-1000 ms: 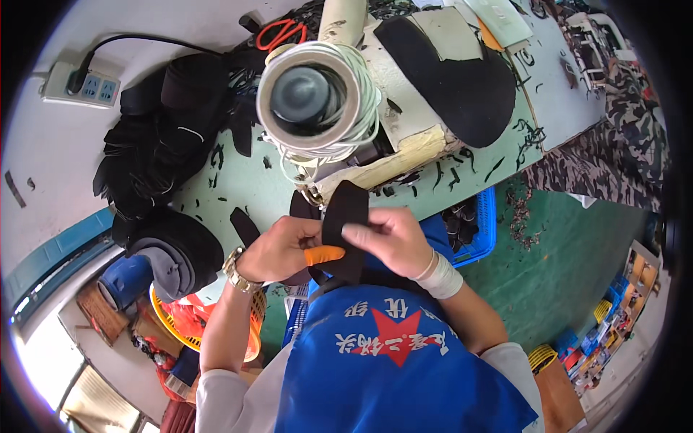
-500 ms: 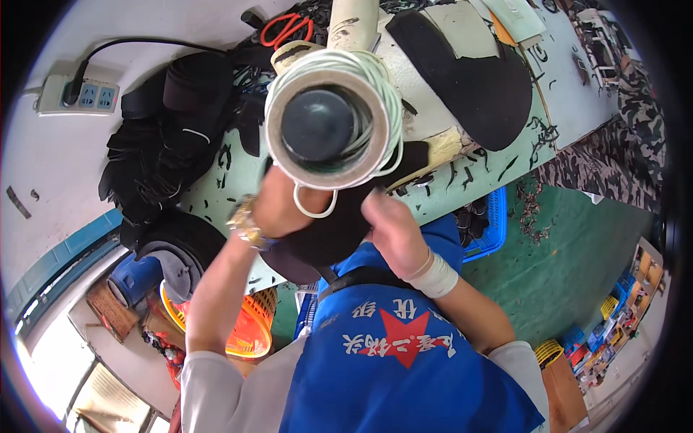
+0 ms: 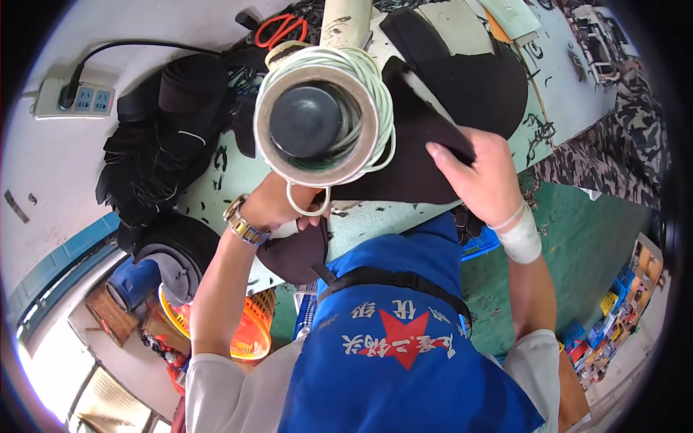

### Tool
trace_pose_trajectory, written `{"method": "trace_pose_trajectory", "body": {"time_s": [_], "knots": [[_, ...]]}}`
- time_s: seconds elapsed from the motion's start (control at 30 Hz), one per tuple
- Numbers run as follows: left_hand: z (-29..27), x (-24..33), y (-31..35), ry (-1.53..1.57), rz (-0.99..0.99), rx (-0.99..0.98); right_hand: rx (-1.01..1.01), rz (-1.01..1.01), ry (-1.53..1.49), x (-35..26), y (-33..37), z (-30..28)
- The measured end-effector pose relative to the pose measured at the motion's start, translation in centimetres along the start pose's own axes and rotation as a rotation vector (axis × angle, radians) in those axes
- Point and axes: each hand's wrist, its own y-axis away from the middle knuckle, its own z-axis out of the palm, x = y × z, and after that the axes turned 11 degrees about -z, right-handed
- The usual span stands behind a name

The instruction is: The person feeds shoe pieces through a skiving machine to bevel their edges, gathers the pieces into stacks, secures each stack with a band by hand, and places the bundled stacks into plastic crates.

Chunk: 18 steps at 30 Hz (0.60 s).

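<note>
A black cloth piece (image 3: 429,162) with a rounded edge is in my right hand (image 3: 491,180), whose thumb lies on top and whose fingers are tucked underneath. The cloth spreads left across the sewing machine area and passes behind a round lamp-like tube (image 3: 368,137) wound with pale cord. My left hand (image 3: 278,206), with a gold watch at the wrist, is partly covered by that tube and a cord loop. Its visible fingers are curled close to the cloth's left end; what they grip is hidden. Just below them a second dark rounded piece (image 3: 296,254) hangs over the table edge.
Another black rounded piece (image 3: 476,86) lies on the machine's pale body. Red-handled scissors (image 3: 283,30) rest at the back. Black cloth stacks (image 3: 162,137) fill the left side, beside a power socket (image 3: 76,99). Dark scraps litter the green table (image 3: 382,220). An orange basket (image 3: 253,328) stands below.
My right hand has moved right and up, now holding the black cloth spread out to the right. My left hand has stayed near the tube, and its fingers show below the cord loop.
</note>
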Motion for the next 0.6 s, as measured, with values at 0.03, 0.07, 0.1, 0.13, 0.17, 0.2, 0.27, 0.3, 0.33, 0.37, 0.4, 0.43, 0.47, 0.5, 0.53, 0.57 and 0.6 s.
{"method": "trace_pose_trajectory", "body": {"time_s": [0.03, 0.07, 0.1, 0.13, 0.17, 0.2, 0.27, 0.3, 0.33, 0.37, 0.4, 0.43, 0.47, 0.5, 0.53, 0.57, 0.6], "knots": [[0.0, -0.4, -0.3, -0.032, -0.031, 0.053, 0.003, 0.002, -0.001, 0.1, -0.4, 0.3], [0.0, -1.4, -0.4, 0.038, 0.026, 0.055, -0.020, -0.039, 0.058, 0.3, -0.7, 0.4], [-0.2, -2.3, -0.7, 0.106, 0.084, 0.059, -0.041, -0.081, 0.114, 0.5, -1.2, 0.8], [-0.4, -3.1, -0.7, 0.170, 0.147, 0.057, -0.110, -0.044, 0.117, 0.1, -1.6, 0.6], [-0.2, -3.6, -0.7, 0.215, 0.210, 0.018, -0.104, -0.036, 0.115, 0.1, -1.9, 0.4], [0.0, -4.2, -0.6, 0.261, 0.271, -0.021, -0.078, -0.060, 0.112, 0.0, -2.2, 0.4], [1.8, -2.5, -0.9, 0.332, 0.042, 0.042, 0.022, -0.129, 0.130, 0.5, -2.1, 0.4], [2.5, -1.8, -1.1, 0.360, -0.037, 0.070, 0.011, -0.044, 0.109, 0.3, -1.4, -0.3], [3.0, -1.3, -1.2, 0.121, 0.033, 0.102, 0.016, 0.131, -0.109, -1.0, 0.1, -0.7], [3.6, -0.4, -1.1, 0.124, 0.024, 0.146, 0.024, 0.226, -0.152, -1.6, 3.0, -0.9], [4.3, 0.5, -1.1, 0.125, 0.018, 0.189, 0.125, 0.236, -0.244, -2.7, 6.1, -0.4], [3.8, -0.3, -0.7, 0.276, 0.063, 0.095, 0.304, 0.467, -0.476, -4.3, 8.7, 0.4], [3.2, -1.1, -0.1, 0.429, 0.106, -0.016, 0.605, 0.584, -0.608, -5.7, 10.6, 1.1], [2.3, -1.6, 0.9, 0.442, 0.095, -0.089, 0.662, 0.526, -0.440, -6.4, 11.3, -0.5], [1.4, -2.5, 1.7, 0.352, 0.014, -0.120, 0.815, 0.436, -0.422, -6.9, 10.7, -2.4], [0.6, -3.5, 2.3, 0.251, -0.065, -0.147, 0.973, 0.340, -0.407, -7.0, 9.6, -4.0], [0.3, -6.0, 1.8, 0.231, -0.040, -0.093, 1.007, 0.180, -0.309, -6.9, 7.9, -4.9]]}}
